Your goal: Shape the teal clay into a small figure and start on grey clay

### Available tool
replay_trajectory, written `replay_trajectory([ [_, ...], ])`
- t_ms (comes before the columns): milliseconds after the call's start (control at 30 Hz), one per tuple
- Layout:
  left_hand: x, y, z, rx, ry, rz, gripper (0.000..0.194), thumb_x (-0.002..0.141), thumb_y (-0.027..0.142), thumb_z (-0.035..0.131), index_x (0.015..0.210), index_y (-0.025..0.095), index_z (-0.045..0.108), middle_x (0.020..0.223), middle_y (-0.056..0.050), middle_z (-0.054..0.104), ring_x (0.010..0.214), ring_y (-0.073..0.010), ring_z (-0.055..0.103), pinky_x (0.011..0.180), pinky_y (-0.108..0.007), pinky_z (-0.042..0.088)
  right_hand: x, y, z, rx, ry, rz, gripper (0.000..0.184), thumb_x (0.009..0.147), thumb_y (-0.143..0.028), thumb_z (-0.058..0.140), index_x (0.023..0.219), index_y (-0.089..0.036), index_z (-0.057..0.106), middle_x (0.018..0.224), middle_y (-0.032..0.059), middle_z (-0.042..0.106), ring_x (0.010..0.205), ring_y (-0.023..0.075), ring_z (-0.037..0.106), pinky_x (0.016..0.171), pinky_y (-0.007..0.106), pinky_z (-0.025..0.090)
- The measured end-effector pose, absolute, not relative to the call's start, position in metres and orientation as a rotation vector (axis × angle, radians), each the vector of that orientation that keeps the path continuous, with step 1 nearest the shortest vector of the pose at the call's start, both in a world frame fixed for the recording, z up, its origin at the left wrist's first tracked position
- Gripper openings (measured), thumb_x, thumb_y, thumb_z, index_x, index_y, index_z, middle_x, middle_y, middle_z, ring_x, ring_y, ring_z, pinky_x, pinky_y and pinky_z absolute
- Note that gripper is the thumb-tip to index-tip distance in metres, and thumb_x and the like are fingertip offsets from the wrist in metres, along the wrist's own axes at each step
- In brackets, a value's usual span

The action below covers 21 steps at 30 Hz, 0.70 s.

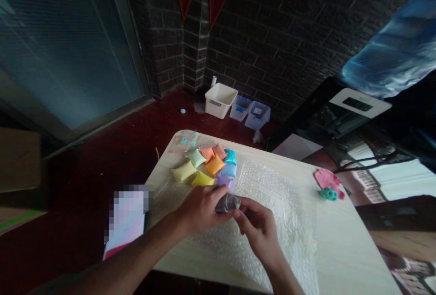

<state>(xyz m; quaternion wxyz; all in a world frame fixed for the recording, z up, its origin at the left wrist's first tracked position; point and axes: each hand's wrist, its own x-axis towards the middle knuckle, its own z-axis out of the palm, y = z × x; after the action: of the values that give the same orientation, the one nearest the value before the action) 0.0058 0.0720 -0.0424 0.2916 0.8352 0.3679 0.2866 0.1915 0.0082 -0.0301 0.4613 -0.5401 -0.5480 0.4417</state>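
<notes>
My left hand (203, 207) is wrapped round a small dark grey packet (227, 202) in shiny clear film. At its right end, the fingertips of my right hand (259, 227) are pinched together on the film. Both hands are over a sheet of bubble wrap (277, 199) laid on the pale table. Just beyond them sits a cluster of pillow-shaped packets, among them a yellow packet (203, 178), an orange packet (215, 165), a purple packet (224, 181) and a turquoise packet (230, 156). Part of the grey packet is hidden by my fingers.
On the table's right lie a pink lump (327, 180) and a green lump (329, 194). A clear bag with green bits (188, 141) rests at the far left corner. Beyond stand a white basket (220, 102) and two clear bins. A water dispenser (361, 102) is at right.
</notes>
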Motion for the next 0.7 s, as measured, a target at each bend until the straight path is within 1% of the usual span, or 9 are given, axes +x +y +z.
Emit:
replay_trajectory([
  [67, 0.007, 0.071, -0.039, 2.068, 0.948, 0.787, 0.030, 0.090, 0.048, 0.070, 0.087, 0.020, 0.060, 0.074, 0.000, 0.067, 0.066, -0.0177, 0.061, 0.060, -0.029, 0.039, 0.194, 0.007, -0.030, -1.370, -1.475, 0.931, 0.025, 0.088, -0.041, 0.080, 0.101, -0.019, 0.082, 0.062, -0.0010, 0.060, 0.055, 0.0137, 0.054, 0.051, 0.025, 0.043],
  [133, 0.008, 0.071, -0.039, 1.939, 0.921, 0.789, 0.028, 0.087, 0.044, 0.072, 0.082, 0.020, 0.058, 0.069, 0.003, 0.062, 0.062, -0.0147, 0.055, 0.057, -0.027, 0.035, 0.196, 0.007, -0.029, -1.395, -1.604, 0.791, 0.020, 0.089, -0.038, 0.080, 0.100, -0.021, 0.081, 0.064, 0.0001, 0.064, 0.057, 0.0151, 0.058, 0.053, 0.026, 0.046],
  [200, 0.009, 0.070, -0.040, 1.861, 0.900, 0.796, 0.028, 0.085, 0.042, 0.074, 0.080, 0.020, 0.058, 0.067, 0.004, 0.058, 0.060, -0.0134, 0.050, 0.056, -0.027, 0.032, 0.198, 0.008, -0.025, -1.391, -1.722, 0.683, 0.015, 0.090, -0.034, 0.079, 0.097, -0.022, 0.081, 0.067, 0.0013, 0.068, 0.057, 0.0161, 0.060, 0.054, 0.027, 0.048],
  [300, 0.011, 0.068, -0.042, 1.827, 0.893, 0.788, 0.027, 0.084, 0.041, 0.074, 0.080, 0.019, 0.060, 0.066, 0.004, 0.055, 0.060, -0.0130, 0.047, 0.056, -0.026, 0.030, 0.198, 0.010, -0.019, -1.352, -1.820, 0.594, 0.009, 0.092, -0.030, 0.077, 0.087, -0.022, 0.078, 0.065, 0.0018, 0.068, 0.055, 0.0167, 0.062, 0.054, 0.029, 0.048],
  [400, 0.013, 0.067, -0.043, 1.838, 0.953, 0.727, 0.022, 0.079, 0.034, 0.076, 0.079, 0.019, 0.060, 0.064, 0.003, 0.058, 0.059, -0.0135, 0.048, 0.054, -0.026, 0.029, 0.196, 0.010, -0.018, -1.312, -1.829, 0.639, 0.011, 0.092, -0.027, 0.076, 0.082, -0.022, 0.078, 0.065, 0.0019, 0.068, 0.056, 0.0167, 0.063, 0.055, 0.029, 0.047],
  [500, 0.013, 0.066, -0.043, 1.898, 1.037, 0.690, 0.012, 0.073, 0.020, 0.072, 0.079, 0.019, 0.062, 0.068, 0.000, 0.066, 0.062, -0.0163, 0.057, 0.056, -0.027, 0.031, 0.190, 0.006, -0.024, -1.299, -1.774, 0.761, 0.008, 0.092, -0.027, 0.076, 0.088, -0.023, 0.082, 0.067, 0.0020, 0.070, 0.057, 0.0162, 0.062, 0.058, 0.028, 0.048],
  [600, 0.013, 0.065, -0.042, 2.001, 1.105, 0.672, 0.016, 0.070, 0.015, 0.069, 0.084, 0.020, 0.064, 0.075, -0.004, 0.073, 0.067, -0.0208, 0.065, 0.059, -0.029, 0.034, 0.184, 0.003, -0.030, -1.386, -1.637, 0.914, 0.014, 0.090, -0.034, 0.078, 0.090, -0.022, 0.083, 0.065, 0.0021, 0.070, 0.056, 0.0150, 0.057, 0.056, 0.027, 0.046],
  [700, 0.014, 0.064, -0.042, 2.059, 1.201, 0.690, 0.018, 0.069, 0.015, 0.067, 0.086, 0.021, 0.064, 0.076, -0.006, 0.074, 0.070, -0.0245, 0.069, 0.060, -0.031, 0.036, 0.180, 0.002, -0.033, -1.480, -1.499, 0.998, 0.021, 0.089, -0.040, 0.078, 0.086, -0.020, 0.082, 0.061, 0.0014, 0.067, 0.053, 0.0134, 0.050, 0.051, 0.026, 0.040],
])
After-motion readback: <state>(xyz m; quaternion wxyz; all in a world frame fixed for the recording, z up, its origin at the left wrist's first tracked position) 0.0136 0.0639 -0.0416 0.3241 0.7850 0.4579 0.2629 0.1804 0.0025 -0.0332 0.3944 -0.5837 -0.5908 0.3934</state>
